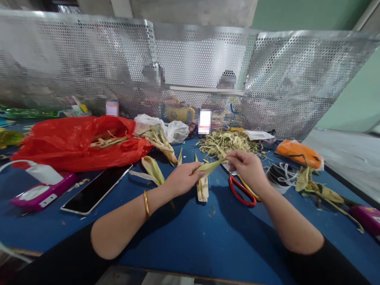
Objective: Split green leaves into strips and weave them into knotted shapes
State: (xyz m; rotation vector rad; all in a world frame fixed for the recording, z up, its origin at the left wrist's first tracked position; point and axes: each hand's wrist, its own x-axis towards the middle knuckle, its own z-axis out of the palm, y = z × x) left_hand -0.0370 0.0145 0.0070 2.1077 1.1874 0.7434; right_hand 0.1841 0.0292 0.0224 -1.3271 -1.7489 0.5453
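A pale green corn husk (211, 167) is stretched between my two hands above the blue table (190, 245). My left hand (184, 178) pinches its wide end, and my right hand (245, 168) holds the narrow tip between thumb and fingers. Under it a folded husk piece (202, 190) lies on the table. Red-handled scissors (242, 192) rest beside my right hand, with a yellow handle partly behind them. Loose husks (154, 170) lie left of my left hand. A heap of shredded husk (228, 142) sits behind my right hand.
On the left are a red plastic bag (65, 142), a tablet-like dark device (96, 190) and a purple power strip (44, 192). A spool of cord (281, 178), an orange packet (299, 153) and dried stalks (323, 192) stand right. A perforated metal screen (202, 55) crosses the back.
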